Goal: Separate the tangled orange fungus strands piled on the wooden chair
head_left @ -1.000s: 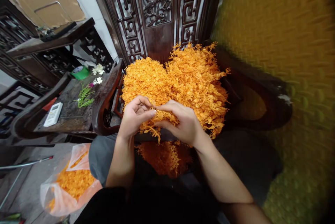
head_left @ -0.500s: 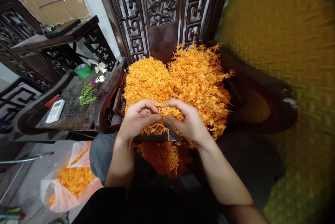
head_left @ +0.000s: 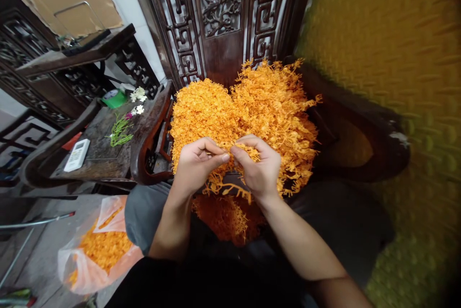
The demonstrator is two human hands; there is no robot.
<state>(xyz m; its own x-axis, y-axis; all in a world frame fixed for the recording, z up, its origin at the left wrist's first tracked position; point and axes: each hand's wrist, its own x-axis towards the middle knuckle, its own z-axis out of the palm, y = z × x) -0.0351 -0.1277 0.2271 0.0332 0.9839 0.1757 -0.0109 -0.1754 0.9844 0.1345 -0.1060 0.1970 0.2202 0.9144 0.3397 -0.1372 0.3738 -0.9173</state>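
In front of two orange heaps, my left hand (head_left: pixel 200 161) is pinched, thumb against fingers, on a thin piece of orange branching strand. My right hand (head_left: pixel 261 166) is closed as well, its fingertips around a small bunch of the same orange strands (head_left: pixel 253 152). The fingertips of both hands almost meet. Below them hangs a loose curved orange strand (head_left: pixel 236 188). Behind my hands lie a denser orange pile (head_left: pixel 201 111) at the left and a taller, more spread-out orange pile (head_left: pixel 277 111) at the right. The exact grip points are partly hidden by my fingers.
The piles rest on a dark carved wooden chair (head_left: pixel 221 53). On a wooden side surface at left lie a white remote control (head_left: pixel 77 155), green stems (head_left: pixel 121 131), white flowers (head_left: pixel 138 94) and a green tape roll (head_left: pixel 115 98). A plastic bag (head_left: pixel 88 279) with orange pieces sits on the floor.
My hands have shifted slightly right, and the right hand has turned with its fingers more curled. The left fingers have closed into a tighter pinch. The loose strand hangs lower and further right.
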